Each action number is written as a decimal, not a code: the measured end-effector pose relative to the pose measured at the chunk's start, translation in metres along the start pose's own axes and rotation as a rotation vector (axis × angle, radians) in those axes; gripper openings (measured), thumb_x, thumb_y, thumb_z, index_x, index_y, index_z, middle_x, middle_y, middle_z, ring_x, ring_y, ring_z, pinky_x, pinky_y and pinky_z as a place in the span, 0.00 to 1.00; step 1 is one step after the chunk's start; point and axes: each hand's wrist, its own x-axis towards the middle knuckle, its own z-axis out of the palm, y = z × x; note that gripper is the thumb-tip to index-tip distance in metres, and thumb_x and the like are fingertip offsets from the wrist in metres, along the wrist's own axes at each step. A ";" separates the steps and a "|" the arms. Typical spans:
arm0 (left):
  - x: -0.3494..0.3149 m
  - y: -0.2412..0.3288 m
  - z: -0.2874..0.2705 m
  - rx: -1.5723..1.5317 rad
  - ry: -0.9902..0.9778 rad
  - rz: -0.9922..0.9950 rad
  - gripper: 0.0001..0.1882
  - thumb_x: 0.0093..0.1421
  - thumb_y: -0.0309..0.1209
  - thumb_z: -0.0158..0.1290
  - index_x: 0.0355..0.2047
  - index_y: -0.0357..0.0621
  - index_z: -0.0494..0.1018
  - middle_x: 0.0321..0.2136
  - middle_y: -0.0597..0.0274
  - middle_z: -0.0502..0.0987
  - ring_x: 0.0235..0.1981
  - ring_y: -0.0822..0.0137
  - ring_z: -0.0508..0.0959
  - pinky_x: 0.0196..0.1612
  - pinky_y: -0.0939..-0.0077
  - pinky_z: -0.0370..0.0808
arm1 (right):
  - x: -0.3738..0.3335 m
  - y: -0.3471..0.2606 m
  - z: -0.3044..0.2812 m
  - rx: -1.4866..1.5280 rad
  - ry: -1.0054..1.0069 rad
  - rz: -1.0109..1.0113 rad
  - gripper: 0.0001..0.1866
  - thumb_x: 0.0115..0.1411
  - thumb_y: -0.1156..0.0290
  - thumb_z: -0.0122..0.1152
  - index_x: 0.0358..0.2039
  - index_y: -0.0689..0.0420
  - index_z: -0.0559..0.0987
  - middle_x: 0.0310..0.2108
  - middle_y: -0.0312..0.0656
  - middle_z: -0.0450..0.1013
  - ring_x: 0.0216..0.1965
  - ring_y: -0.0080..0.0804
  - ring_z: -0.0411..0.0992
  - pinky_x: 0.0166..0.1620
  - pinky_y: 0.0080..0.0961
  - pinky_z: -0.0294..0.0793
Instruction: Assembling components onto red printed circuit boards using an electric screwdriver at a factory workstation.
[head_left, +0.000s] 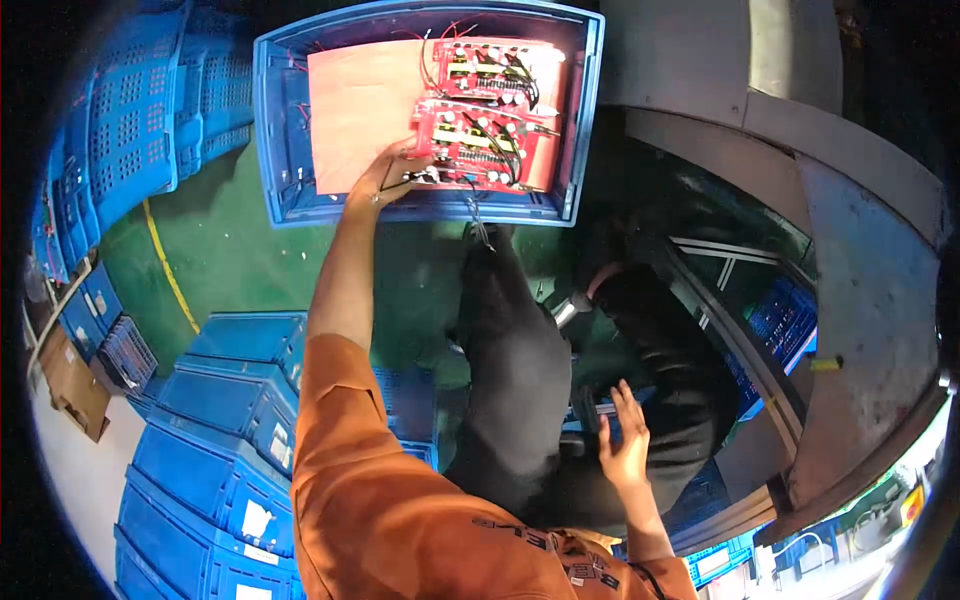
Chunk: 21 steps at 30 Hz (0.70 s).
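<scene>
My left hand (385,172) reaches over the near wall of a blue plastic crate (420,217). Its fingers close on the lower left edge of a red circuit board (463,140), which carries yellow and white components and black wires. Behind that one, a second red circuit board (495,72) lies in the crate's right half. Under both boards is a pinkish sheet (362,110), bare on its left side. My right hand (626,442) hangs in the air above my bent leg, fingers apart, holding nothing.
Blue crates (215,455) are stacked at the lower left, and perforated blue baskets (130,110) stand at the upper left. A grey metal bench frame (870,270) rises on the right. A yellow line (168,262) crosses the green floor (260,265).
</scene>
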 end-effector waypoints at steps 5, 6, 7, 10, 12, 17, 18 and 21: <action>0.010 0.031 0.073 -0.228 0.014 -0.191 0.19 0.55 0.27 0.55 0.48 0.48 0.68 0.32 0.71 0.75 0.25 0.76 0.73 0.31 0.87 0.71 | -0.006 0.012 0.014 0.026 -0.009 0.062 0.20 0.52 0.79 0.52 0.48 0.67 0.69 0.53 0.58 0.64 0.52 0.56 0.64 0.55 0.37 0.62; 0.013 0.032 0.074 -0.226 0.010 -0.190 0.19 0.55 0.27 0.55 0.48 0.48 0.68 0.32 0.71 0.75 0.25 0.76 0.73 0.31 0.87 0.71 | -0.007 0.013 0.016 0.030 -0.015 0.058 0.20 0.53 0.78 0.53 0.48 0.67 0.69 0.53 0.58 0.63 0.51 0.57 0.64 0.54 0.38 0.63; 0.016 0.033 0.073 -0.161 0.015 -0.202 0.18 0.54 0.26 0.55 0.46 0.46 0.68 0.30 0.71 0.75 0.24 0.76 0.73 0.29 0.87 0.71 | -0.007 0.013 0.017 0.033 -0.018 0.054 0.19 0.53 0.78 0.53 0.48 0.66 0.69 0.53 0.59 0.63 0.51 0.58 0.64 0.54 0.39 0.63; 0.021 0.016 0.060 0.075 0.053 -0.146 0.17 0.54 0.25 0.56 0.45 0.42 0.69 0.28 0.69 0.76 0.23 0.76 0.73 0.28 0.84 0.71 | -0.011 0.009 0.013 0.036 -0.014 0.033 0.19 0.53 0.77 0.53 0.47 0.68 0.69 0.53 0.60 0.63 0.51 0.58 0.64 0.54 0.39 0.63; 0.030 0.001 0.039 0.641 0.112 -0.065 0.17 0.52 0.25 0.56 0.43 0.36 0.70 0.28 0.63 0.76 0.26 0.75 0.75 0.30 0.81 0.73 | -0.014 0.007 0.012 0.033 0.011 0.007 0.19 0.54 0.76 0.53 0.47 0.69 0.69 0.52 0.61 0.63 0.51 0.59 0.64 0.54 0.39 0.63; -0.010 0.038 0.066 0.947 0.584 0.049 0.26 0.48 0.37 0.57 0.45 0.32 0.70 0.43 0.41 0.73 0.47 0.51 0.73 0.52 0.66 0.68 | -0.046 -0.006 0.003 0.041 0.115 -0.040 0.20 0.55 0.74 0.53 0.48 0.69 0.68 0.52 0.62 0.62 0.51 0.60 0.63 0.54 0.40 0.63; -0.028 0.043 0.071 1.064 0.555 0.112 0.24 0.49 0.36 0.56 0.43 0.32 0.71 0.41 0.40 0.73 0.45 0.48 0.73 0.51 0.63 0.68 | -0.056 -0.007 0.001 0.058 0.144 -0.053 0.20 0.55 0.73 0.53 0.48 0.68 0.68 0.52 0.62 0.62 0.51 0.60 0.63 0.54 0.41 0.63; -0.077 0.049 0.101 1.085 0.565 0.188 0.12 0.53 0.31 0.51 0.35 0.35 0.72 0.35 0.41 0.75 0.40 0.47 0.75 0.44 0.61 0.71 | -0.089 -0.010 0.009 0.090 0.249 -0.114 0.20 0.54 0.73 0.54 0.48 0.67 0.69 0.51 0.63 0.63 0.50 0.60 0.64 0.53 0.41 0.64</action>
